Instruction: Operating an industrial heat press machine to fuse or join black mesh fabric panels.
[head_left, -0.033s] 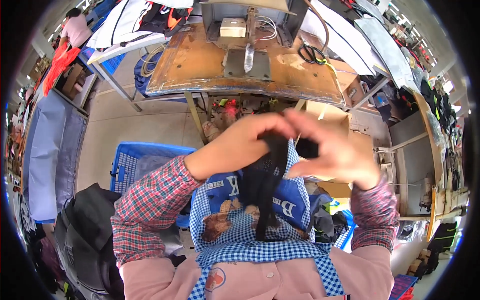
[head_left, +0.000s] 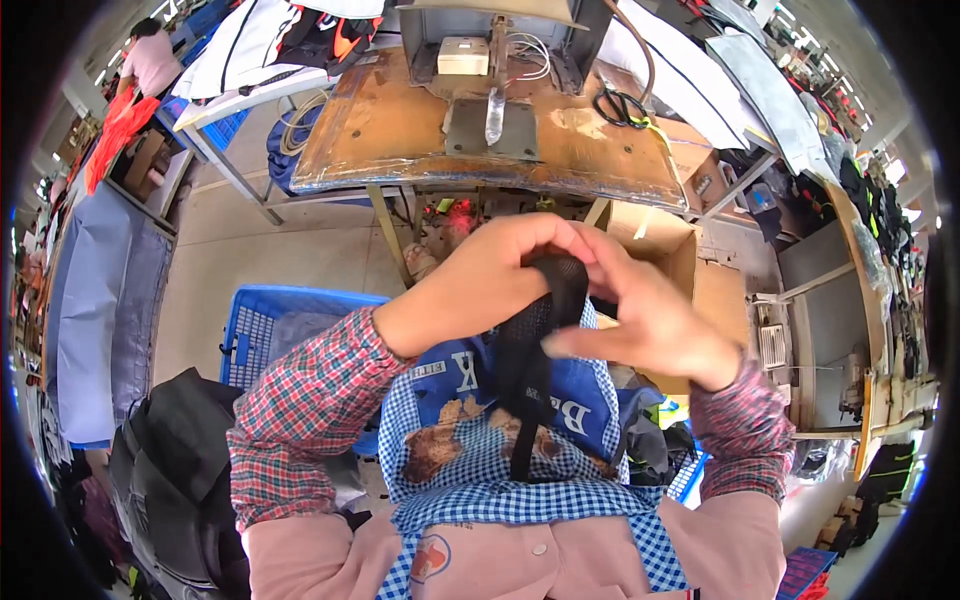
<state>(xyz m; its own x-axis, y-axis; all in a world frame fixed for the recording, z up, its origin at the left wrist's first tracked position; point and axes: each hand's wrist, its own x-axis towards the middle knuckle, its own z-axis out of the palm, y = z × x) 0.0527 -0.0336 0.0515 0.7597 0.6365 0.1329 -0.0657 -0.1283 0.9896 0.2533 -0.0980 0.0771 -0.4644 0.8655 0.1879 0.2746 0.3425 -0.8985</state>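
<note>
A black mesh strip (head_left: 540,315) hangs between my hands in front of my chest, with a narrower black tail (head_left: 523,450) reaching down over the apron. My left hand (head_left: 475,275) is closed on its upper part, the fingers bent over the top. From the other side my right hand (head_left: 640,320) curls round the strip, its fingertips meeting the left ones and its thumb lying against the mesh. Part of the folded top is hidden behind the fingers. Below is the blue checked apron (head_left: 470,495) with brown patches.
Ahead stands a worn wooden table (head_left: 380,130) with a metal machine housing (head_left: 425,60). A blue crate (head_left: 300,295) and black material (head_left: 175,470) are at the left. An open cardboard box (head_left: 655,235) sits beyond my right hand; a dark garment (head_left: 645,430) lies nearer.
My right hand has moved a little left and closer to my left hand. Its thumb now lies against the mesh strip, whose upper part has turned and bunched.
</note>
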